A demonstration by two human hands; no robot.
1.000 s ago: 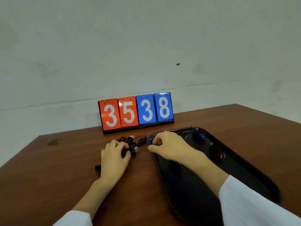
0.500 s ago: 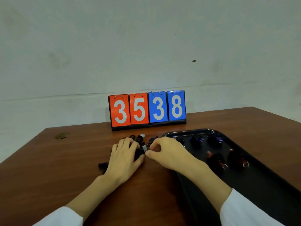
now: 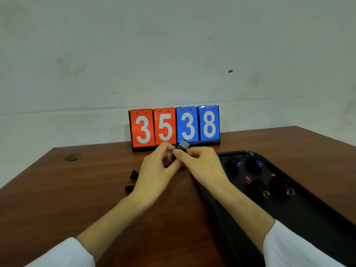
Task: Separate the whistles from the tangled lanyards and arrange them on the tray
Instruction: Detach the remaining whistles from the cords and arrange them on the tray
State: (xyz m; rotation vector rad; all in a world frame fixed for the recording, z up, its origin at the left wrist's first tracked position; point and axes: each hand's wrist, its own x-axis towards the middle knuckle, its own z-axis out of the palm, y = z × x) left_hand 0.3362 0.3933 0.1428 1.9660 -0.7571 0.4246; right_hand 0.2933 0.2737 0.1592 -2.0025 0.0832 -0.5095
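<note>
Surface (image 3: 57,199): brown wood grain, spans the whole lower view and carries everything listed.

Tray (image 3: 308,218): black, rounded corners, lies on the right part of the surface, under the right forearm.

Scoreboard (image 3: 174,126): stands upright at the far edge of the surface; two red cards read 3 and 5, two blue cards read 3 and 8.

Left hand (image 3: 156,174): raised above the surface in front of the scoreboard, fingers curled round a lanyard tangle (image 3: 168,160), dark and mostly hidden in the grip.

Right hand (image 3: 202,166): touches the left hand, thumb and forefinger pinching the grey-tipped whistle (image 3: 183,146), which juts up between the two hands, just left of the tray's far corner and off the tray.

Blue whistles (image 3: 234,162): two, side by side in the tray's far end, right of the right hand.

Red whistles (image 3: 256,186): two, side by side nearer the camera, each with a metal ring.

Lanyard ends (image 3: 134,174): two dark bits on the surface, just left of the left wrist.
</note>
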